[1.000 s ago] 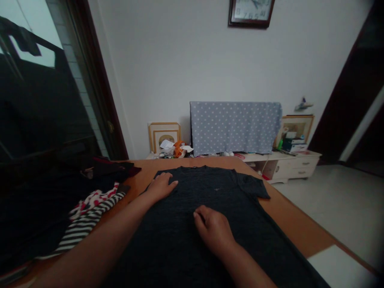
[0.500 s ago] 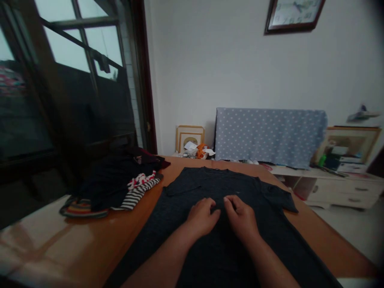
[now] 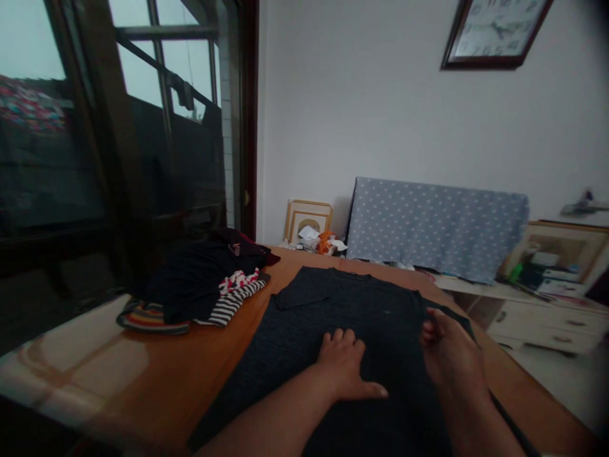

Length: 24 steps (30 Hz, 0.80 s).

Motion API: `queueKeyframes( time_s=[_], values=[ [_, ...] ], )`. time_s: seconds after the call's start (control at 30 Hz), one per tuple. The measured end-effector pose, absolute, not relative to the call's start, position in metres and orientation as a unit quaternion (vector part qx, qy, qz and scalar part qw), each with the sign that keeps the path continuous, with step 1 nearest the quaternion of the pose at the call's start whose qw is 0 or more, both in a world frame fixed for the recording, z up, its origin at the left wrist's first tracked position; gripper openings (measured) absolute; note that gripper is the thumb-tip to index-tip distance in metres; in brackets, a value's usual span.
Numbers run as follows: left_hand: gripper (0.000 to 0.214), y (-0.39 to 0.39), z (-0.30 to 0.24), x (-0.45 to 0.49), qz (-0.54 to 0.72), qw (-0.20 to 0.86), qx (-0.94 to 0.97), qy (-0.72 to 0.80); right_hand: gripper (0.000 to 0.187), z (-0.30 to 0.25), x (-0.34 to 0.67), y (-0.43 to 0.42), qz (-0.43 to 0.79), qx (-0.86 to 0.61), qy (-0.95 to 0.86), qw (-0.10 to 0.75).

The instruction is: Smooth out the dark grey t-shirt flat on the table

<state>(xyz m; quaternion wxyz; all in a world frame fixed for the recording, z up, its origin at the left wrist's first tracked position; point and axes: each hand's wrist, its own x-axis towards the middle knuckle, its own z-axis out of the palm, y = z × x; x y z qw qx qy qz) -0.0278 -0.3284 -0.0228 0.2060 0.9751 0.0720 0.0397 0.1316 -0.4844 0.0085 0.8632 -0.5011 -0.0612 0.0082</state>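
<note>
A dark grey-blue T-shirt (image 3: 299, 336) lies spread out on the brown table, its neckline at the far side and one sleeve out to the left. My left hand (image 3: 343, 368) rests palm down on the middle of the shirt, its fingers and thumb spread apart. Further right, by the shirt's right sleeve, my right hand (image 3: 450, 352) has its fingers curled in and closed. Whether cloth is pinched in them is hidden from this angle. The right hand and forearm cover part of the shirt's right side.
A pile of folded and loose clothes (image 3: 204, 279), some striped, sits on the left of the table (image 3: 109, 374). Beyond the table stand a low white cabinet (image 3: 533, 320), a polka-dot cloth (image 3: 438, 228) over something wide, and framed pictures (image 3: 309, 212).
My left hand has opened and flattened on the shirt. My right hand has moved right, away from the left one, towards the right sleeve. The camera view has shifted slightly left.
</note>
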Motion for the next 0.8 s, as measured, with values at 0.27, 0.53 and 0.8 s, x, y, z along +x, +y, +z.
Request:
queueKeyframes(
  time_s=[0.27,0.53,0.8],
  values=[
    [0.082,-0.328,-0.022,-0.023,0.061,0.151,0.984,0.074,0.015,0.043,0.147,-0.542,0.028,-0.423,-0.050,0.904],
    [0.078,-0.326,-0.028,-0.019,0.081,0.118,0.987,0.069,0.018,0.026,0.145,-0.589,-0.097,-0.539,0.000,0.837],
    [0.080,-0.324,-0.030,-0.015,0.073,0.115,0.988,0.068,0.028,-0.038,0.099,-0.632,-0.087,-0.917,-0.214,0.326]
  ],
)
